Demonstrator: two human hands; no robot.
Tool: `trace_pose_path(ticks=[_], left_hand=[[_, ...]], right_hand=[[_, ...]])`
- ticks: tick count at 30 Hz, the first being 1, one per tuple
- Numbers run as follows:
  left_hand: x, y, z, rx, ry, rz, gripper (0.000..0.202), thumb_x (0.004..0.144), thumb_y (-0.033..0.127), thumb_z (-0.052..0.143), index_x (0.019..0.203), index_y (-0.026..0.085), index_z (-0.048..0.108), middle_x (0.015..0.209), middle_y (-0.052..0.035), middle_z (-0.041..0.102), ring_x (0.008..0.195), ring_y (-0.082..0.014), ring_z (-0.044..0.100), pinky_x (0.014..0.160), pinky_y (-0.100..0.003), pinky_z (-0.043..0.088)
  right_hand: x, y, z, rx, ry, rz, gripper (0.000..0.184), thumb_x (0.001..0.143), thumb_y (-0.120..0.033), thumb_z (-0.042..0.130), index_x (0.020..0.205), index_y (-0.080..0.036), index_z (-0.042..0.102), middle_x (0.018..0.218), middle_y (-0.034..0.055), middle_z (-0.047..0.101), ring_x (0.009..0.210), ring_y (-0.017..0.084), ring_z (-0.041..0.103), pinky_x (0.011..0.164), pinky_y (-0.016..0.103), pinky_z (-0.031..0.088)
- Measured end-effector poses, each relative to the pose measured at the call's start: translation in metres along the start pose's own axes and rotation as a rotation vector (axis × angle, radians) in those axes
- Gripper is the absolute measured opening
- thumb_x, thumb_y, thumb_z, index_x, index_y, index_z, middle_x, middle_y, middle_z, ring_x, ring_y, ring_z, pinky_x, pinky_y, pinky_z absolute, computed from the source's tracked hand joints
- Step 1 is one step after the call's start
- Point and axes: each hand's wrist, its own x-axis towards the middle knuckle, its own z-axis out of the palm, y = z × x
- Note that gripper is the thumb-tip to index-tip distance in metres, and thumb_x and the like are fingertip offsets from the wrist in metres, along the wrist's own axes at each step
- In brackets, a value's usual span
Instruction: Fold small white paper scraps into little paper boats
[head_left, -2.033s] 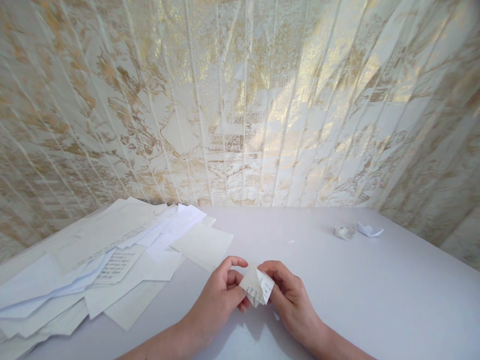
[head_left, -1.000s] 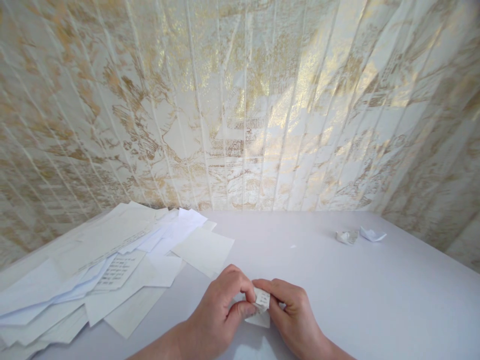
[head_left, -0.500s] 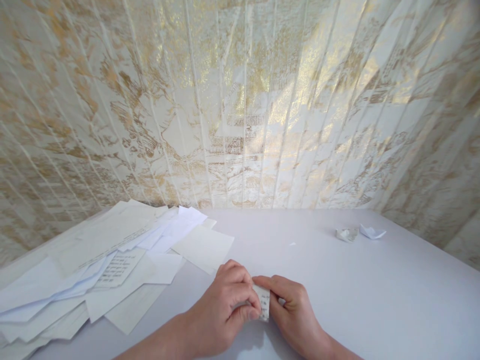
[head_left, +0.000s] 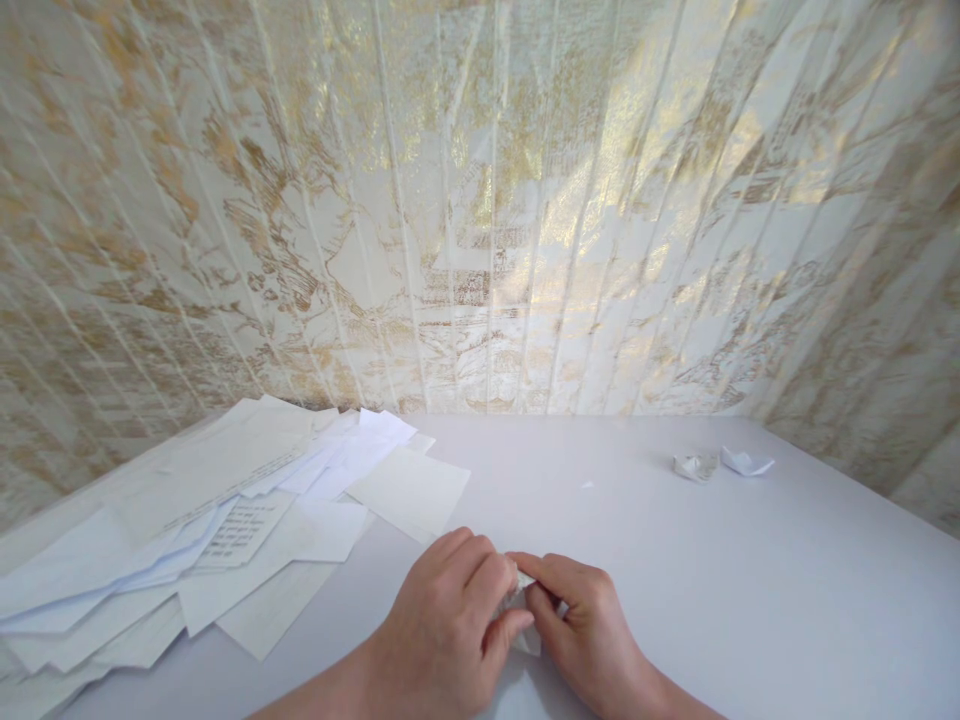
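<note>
A small folded piece of paper is held between both hands, just above the white table at the front middle. My left hand curls over its left side, fingers bent and thumb against the near part, hiding much of it. My right hand pinches the right side between forefinger and thumb. Only the top corner and the lower edge of the paper show between the hands.
A spread pile of paper sheets, some printed, covers the table's left side. Two small folded paper boats, one printed and one white, stand at the back right. A paper scrap lies mid-table. A patterned wall rises behind.
My left hand has rolled forward over the paper and its thumb has moved right, covering the printed face. The right hand has barely moved, with its thumb now closer to the forefinger.
</note>
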Motion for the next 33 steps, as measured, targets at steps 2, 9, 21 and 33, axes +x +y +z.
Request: trace_pose_path(ticks=[2,9,21,33], left_hand=[[0.001,-0.002,-0.001,0.011,-0.017,-0.023,0.008,0.076,0.013,0.047,0.074,0.018,0.041,0.068,-0.0028,0.049,0.064,-0.0171,0.045,0.056,-0.030,0.038],[0.004,-0.005,-0.004,0.000,-0.012,-0.041,0.007,0.079,0.012,0.041,0.078,0.017,0.045,0.068,-0.0027,0.051,0.065,-0.0165,0.048,0.057,-0.028,0.039],[0.010,-0.014,-0.006,-0.370,-0.064,-0.507,0.019,0.078,0.024,0.045,0.061,0.016,0.051,0.053,0.0031,0.046,0.051,-0.0104,0.042,0.051,-0.022,0.033],[0.010,-0.022,0.006,-0.881,-0.290,-0.834,0.019,0.066,0.029,0.057,0.056,0.015,0.050,0.047,0.0068,0.038,0.046,-0.0075,0.033,0.044,-0.019,0.024]], right_hand=[[0.000,-0.002,0.000,0.004,-0.017,-0.007,0.025,0.076,-0.009,0.040,0.083,-0.018,0.063,0.061,0.0007,0.058,0.054,0.012,0.051,0.053,0.021,0.037],[-0.001,-0.008,-0.003,-0.052,-0.063,-0.061,0.023,0.080,-0.013,0.037,0.075,-0.017,0.059,0.059,0.0007,0.054,0.052,0.012,0.049,0.050,0.021,0.036],[-0.001,-0.008,-0.012,0.192,-0.042,-0.170,0.027,0.087,-0.020,0.039,0.110,-0.020,0.053,0.073,0.0026,0.058,0.064,0.013,0.054,0.061,0.023,0.044],[0.002,-0.008,-0.016,0.359,-0.159,-0.174,0.022,0.081,-0.036,0.050,0.071,-0.018,0.058,0.106,0.0094,0.046,0.089,0.019,0.049,0.079,0.032,0.042]])
